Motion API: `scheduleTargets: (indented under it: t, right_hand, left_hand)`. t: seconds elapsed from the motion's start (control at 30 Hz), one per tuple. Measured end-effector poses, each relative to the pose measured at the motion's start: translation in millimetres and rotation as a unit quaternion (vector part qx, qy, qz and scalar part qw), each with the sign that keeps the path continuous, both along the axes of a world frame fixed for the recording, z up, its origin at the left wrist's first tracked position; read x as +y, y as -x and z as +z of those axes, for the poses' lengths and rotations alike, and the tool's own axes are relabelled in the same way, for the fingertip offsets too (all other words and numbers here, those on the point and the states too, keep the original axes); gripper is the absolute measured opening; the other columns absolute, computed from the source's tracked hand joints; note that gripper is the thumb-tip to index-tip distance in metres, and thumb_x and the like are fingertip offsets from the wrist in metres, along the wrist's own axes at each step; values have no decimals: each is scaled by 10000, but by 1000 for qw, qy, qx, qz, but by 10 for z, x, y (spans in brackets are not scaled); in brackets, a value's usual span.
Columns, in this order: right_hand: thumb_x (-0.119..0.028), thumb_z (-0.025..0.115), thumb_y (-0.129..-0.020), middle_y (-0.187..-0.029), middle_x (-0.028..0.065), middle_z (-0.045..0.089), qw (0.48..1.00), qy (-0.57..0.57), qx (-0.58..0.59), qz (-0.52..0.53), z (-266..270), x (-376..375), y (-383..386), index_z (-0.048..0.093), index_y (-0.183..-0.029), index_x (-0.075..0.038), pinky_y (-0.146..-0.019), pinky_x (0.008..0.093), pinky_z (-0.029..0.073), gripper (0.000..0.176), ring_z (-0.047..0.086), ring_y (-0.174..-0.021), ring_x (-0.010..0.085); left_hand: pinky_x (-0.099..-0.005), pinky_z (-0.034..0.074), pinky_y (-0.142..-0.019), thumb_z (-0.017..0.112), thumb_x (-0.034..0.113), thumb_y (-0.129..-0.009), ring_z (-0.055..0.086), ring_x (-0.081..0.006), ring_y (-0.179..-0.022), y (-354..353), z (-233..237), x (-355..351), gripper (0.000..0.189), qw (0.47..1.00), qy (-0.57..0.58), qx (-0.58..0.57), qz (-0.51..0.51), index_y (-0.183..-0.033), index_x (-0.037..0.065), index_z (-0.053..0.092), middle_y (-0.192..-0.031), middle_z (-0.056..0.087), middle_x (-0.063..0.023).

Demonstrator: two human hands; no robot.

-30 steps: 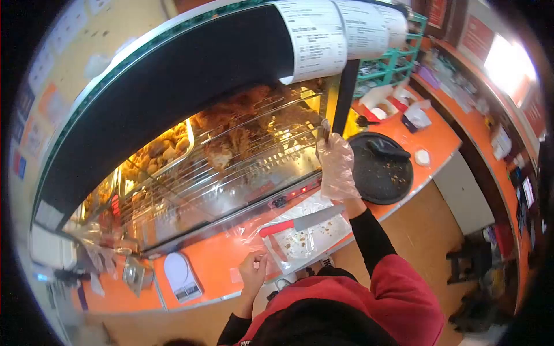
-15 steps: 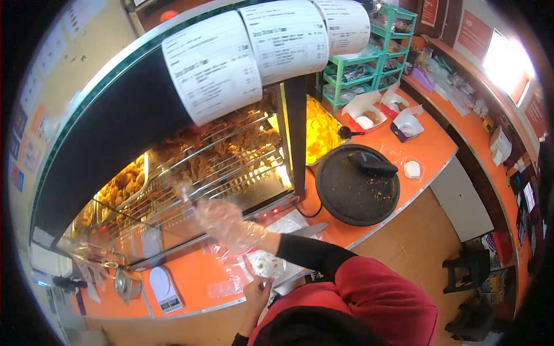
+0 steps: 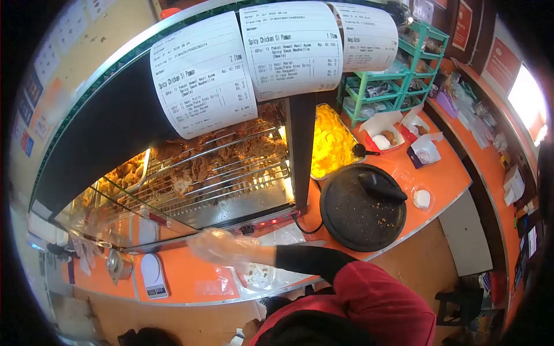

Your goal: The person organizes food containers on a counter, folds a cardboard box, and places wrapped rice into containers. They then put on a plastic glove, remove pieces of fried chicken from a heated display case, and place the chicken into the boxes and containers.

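My right hand [image 3: 222,247], in a loose clear plastic glove, is at the lower front edge of the lit warming cabinet [image 3: 299,155]. Its fingers lie beside the lower end of a glass pane [image 3: 164,218] and blur into the glove, so I cannot tell their grip. Behind the glass, fried chicken [image 3: 193,173] lies on a wire rack. Below my right wrist is a sheet of spotted wrapping paper [image 3: 258,277] on the orange counter. My left hand [image 3: 251,327] is low at the counter's front, mostly hidden by my body, near a small white item [image 3: 237,337].
A stone mortar [image 3: 352,222] with a pestle [image 3: 384,189] stands right of the cabinet. Behind it are a tray of yellow food [image 3: 332,144] and opened food boxes [image 3: 382,138]. A kitchen scale [image 3: 153,274] sits left. Printed receipts [image 3: 291,52] hang above. Dark hair [image 3: 149,337] shows at the bottom.
My right hand has drawn back out of the cabinet to its front edge. My left hand has dropped from the wrapping paper toward my body. The view has shifted slightly.
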State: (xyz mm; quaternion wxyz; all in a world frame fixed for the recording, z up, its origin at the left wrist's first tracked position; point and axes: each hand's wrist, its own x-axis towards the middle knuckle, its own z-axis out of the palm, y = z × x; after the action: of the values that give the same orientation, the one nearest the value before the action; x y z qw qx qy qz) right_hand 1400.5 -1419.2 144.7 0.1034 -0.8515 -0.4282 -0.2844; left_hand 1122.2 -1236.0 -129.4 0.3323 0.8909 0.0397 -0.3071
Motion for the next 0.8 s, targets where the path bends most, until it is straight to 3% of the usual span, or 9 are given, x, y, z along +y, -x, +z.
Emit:
scheduleTargets:
  t: [0.1, 0.2, 0.27, 0.33, 0.43, 0.53, 0.63, 0.73, 0.8]
  right_hand:
    - [-191, 479, -840, -735, 63, 555, 940, -76, 317, 100, -476, -571, 438, 540, -863, -50, -555, 354, 446, 154, 564, -677, 206]
    - [-275, 453, -859, -761, 151, 579, 900, -124, 416, 44, -1172, -1103, 912, 587, -849, -68, -662, 426, 440, 247, 571, -725, 318]
    - [-278, 492, -849, -789, 158, 594, 851, -219, 478, 19, -1217, -1563, 1215, 587, -894, -39, -681, 378, 457, 261, 587, -734, 254]
    - [-292, 492, -840, -824, 171, 603, 777, -57, 620, -95, -842, -1916, 1274, 598, -880, -21, -699, 385, 461, 294, 591, -755, 298]
    - [-249, 559, -802, -765, 153, 586, 837, -168, 505, -126, -1286, -2318, 1430, 605, -835, -49, -676, 394, 450, 207, 577, -754, 312]
    - [-250, 576, -793, -720, 140, 583, 868, -205, 409, -191, -874, -2280, 1332, 613, -816, -46, -657, 386, 457, 208, 583, -709, 303]
    - [-307, 506, -827, -725, 137, 590, 902, -245, 320, -154, -754, -2044, 1151, 608, -791, -56, -653, 409, 460, 273, 585, -714, 308]
    - [-265, 580, -794, -643, 102, 567, 904, -157, 381, -116, -686, -1665, 1011, 605, -770, -56, -563, 396, 442, 212, 561, -602, 306]
    - [-265, 583, -795, -657, 94, 570, 951, -127, 276, -64, -675, -1483, 969, 601, -757, -64, -551, 389, 435, 205, 551, -597, 299]
  left_hand:
    - [-367, 445, -521, 551, 346, -819, 573, -276, -562, 217, -273, 131, 302, 998, -19, 62, 4, -732, 67, 627, -626, 589, -127]
    - [-372, 452, -536, 545, 361, -816, 582, -280, -589, 273, -420, 178, 308, 995, -32, 90, 5, -740, 75, 631, -649, 596, -131]
    - [-375, 456, -546, 540, 371, -814, 588, -282, -608, 293, -508, 219, 312, 995, -36, 95, -1, -746, 81, 635, -664, 601, -133]
    - [-378, 461, -557, 536, 381, -812, 594, -285, -626, 274, -599, 243, 317, 995, -37, 92, -14, -751, 87, 638, -679, 606, -136]
    - [-383, 467, -572, 529, 396, -810, 603, -288, -653, 217, -752, 271, 325, 996, -31, 73, -48, -760, 96, 642, -701, 613, -139]
    - [-388, 474, -587, 523, 410, -807, 612, -292, -680, 128, -1031, 308, 333, 993, -25, 24, -115, -768, 104, 647, -724, 621, -143]
    - [-393, 481, -603, 516, 425, -805, 621, -296, -707, -100, -1346, 312, 342, 968, -39, -92, -231, -777, 113, 652, -746, 628, -147]
    - [-404, 485, -640, 480, 460, -808, 625, -296, -756, -424, -1598, 205, 375, 972, -56, -80, -212, -802, 129, 656, -802, 637, -143]
    - [-398, 485, -687, 517, 412, -770, 623, -288, -772, -557, -1544, 113, 327, 978, -35, -84, -187, -791, 124, 670, -802, 645, -126]
